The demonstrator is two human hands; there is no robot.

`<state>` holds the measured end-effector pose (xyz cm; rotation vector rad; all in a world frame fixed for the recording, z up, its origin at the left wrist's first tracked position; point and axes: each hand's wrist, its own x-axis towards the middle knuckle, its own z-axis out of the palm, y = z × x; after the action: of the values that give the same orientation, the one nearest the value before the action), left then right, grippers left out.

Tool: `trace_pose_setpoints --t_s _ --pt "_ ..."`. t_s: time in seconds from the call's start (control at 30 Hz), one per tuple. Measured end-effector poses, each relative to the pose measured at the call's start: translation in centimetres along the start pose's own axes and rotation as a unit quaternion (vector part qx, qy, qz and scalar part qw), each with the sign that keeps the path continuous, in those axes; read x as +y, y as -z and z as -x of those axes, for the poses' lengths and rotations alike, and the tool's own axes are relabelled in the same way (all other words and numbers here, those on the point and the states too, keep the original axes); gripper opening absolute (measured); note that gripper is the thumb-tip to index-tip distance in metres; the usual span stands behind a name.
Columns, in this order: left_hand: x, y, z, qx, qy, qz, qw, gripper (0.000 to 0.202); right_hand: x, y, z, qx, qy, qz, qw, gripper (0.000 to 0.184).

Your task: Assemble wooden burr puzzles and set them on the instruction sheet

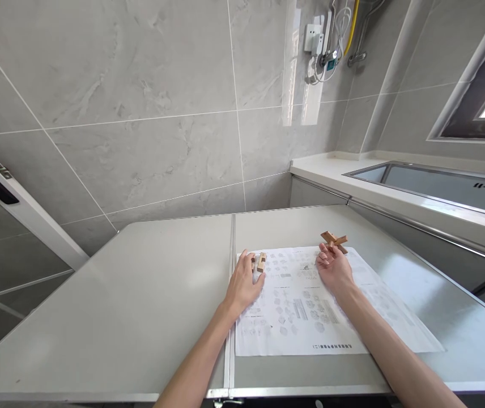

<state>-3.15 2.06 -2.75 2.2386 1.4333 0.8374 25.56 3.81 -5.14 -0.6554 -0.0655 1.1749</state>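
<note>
My left hand point(242, 288) rests at the left edge of a printed paper sheet, thumb and fingers apart. A small notched wooden block point(262, 262) stands just to the right of its fingers. Another wooden piece point(252, 259) shows partly behind the fingertips; whether they touch it I cannot tell. On the sheet's far right side lies my right hand point(334, 271), palm turned up and fingers loosely curled but apart. Right beyond its fingertips, crossed wooden pieces point(336, 240) sit at the paper's far edge, partly hidden by the hand.
The printed sheet point(285, 340) with small diagrams lies on a pale folding table point(161, 306) with a metal seam. A counter with a sink point(438, 181) runs along the right. Behind is a grey tiled wall point(161, 73) with a socket point(313, 37) and pipes. A door frame point(34, 209) stands left.
</note>
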Motion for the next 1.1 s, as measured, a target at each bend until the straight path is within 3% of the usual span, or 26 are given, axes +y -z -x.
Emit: trace_pose_setpoints --t_s 0.47,0.9,1.1 --pt "-0.5 -0.5 0.0 0.027 -0.037 0.011 0.999 0.070 0.9 -0.9 1.1 -0.033 -0.039 0.020 0.998 0.017" --pt "0.0 -0.1 0.0 0.029 -0.026 0.007 0.999 0.068 0.2 -1.0 1.2 -0.051 -0.037 0.029 0.998 0.021" --pt "0.4 0.3 0.2 0.006 0.008 0.013 1.000 0.066 0.2 -1.4 2.0 -0.066 -0.046 0.032 0.996 0.017"
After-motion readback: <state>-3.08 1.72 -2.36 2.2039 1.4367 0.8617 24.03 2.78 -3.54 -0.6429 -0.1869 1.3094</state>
